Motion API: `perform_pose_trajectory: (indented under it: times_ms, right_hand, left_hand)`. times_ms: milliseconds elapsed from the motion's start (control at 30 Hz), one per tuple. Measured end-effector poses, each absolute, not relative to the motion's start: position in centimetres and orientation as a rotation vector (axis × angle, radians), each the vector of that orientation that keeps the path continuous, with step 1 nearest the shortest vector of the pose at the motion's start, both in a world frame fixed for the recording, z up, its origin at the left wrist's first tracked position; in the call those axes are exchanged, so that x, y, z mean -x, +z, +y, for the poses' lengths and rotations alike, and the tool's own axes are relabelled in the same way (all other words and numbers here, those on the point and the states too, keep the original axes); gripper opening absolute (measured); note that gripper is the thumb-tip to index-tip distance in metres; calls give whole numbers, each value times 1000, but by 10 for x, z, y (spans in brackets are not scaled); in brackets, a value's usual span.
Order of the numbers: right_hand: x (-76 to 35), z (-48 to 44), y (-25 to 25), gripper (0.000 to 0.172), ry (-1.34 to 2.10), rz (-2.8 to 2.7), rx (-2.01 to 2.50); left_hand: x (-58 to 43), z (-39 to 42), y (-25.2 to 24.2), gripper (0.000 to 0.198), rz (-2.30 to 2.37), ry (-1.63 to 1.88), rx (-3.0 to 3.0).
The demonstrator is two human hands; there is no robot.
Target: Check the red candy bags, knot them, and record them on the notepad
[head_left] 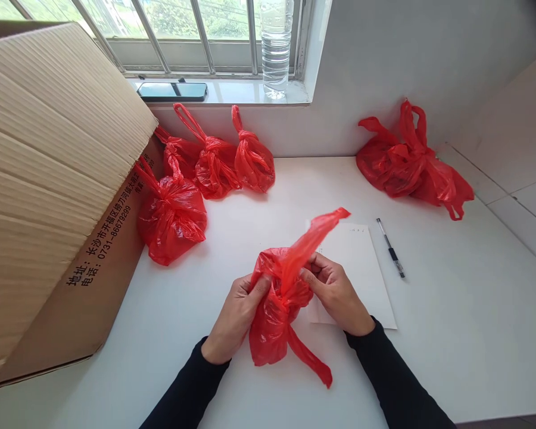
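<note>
Above the white table point(464, 333) I hold a red plastic bag point(270, 333) that is gathered and twisted at its middle. One of its handle ends points up to the right, the other hangs down toward me. My left hand point(240, 316) is closed on the bag's left side, thumb on top. On the other side, my right hand point(337, 289) pinches the red plastic close to the upright handle; part of its grip is hidden behind the bag. What the bag contains cannot be made out.
A large cardboard box point(58, 161) fills the left. Tied red bags point(172, 217) stand beside it, and more red bags point(413, 161) lie back right. A paper sheet point(366, 286) and a pen point(390, 247) are right. The sill holds a phone point(173, 91) and water bottle point(276, 53).
</note>
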State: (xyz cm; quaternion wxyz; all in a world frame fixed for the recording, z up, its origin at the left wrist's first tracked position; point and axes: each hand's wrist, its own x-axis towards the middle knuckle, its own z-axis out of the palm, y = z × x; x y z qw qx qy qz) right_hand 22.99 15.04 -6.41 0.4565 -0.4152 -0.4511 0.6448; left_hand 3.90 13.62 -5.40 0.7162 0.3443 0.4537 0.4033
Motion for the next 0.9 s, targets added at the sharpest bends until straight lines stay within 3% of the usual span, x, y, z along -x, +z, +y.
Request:
perform_pose_trajectory:
  times_ms: [67, 367, 900]
  right_hand:
    - [-231, 150, -64, 25, 1571, -1127, 1028]
    - [-233, 151, -57, 37, 1708, -1302, 844]
    - [-230, 151, -64, 25, 1647, -1212, 1000]
  left_hand:
    - [-39, 137, -52, 26, 989, 863, -795]
    - [-35, 137, -56, 31, 1004, 990, -743]
    - [-37, 137, -53, 27, 969, 918, -768]
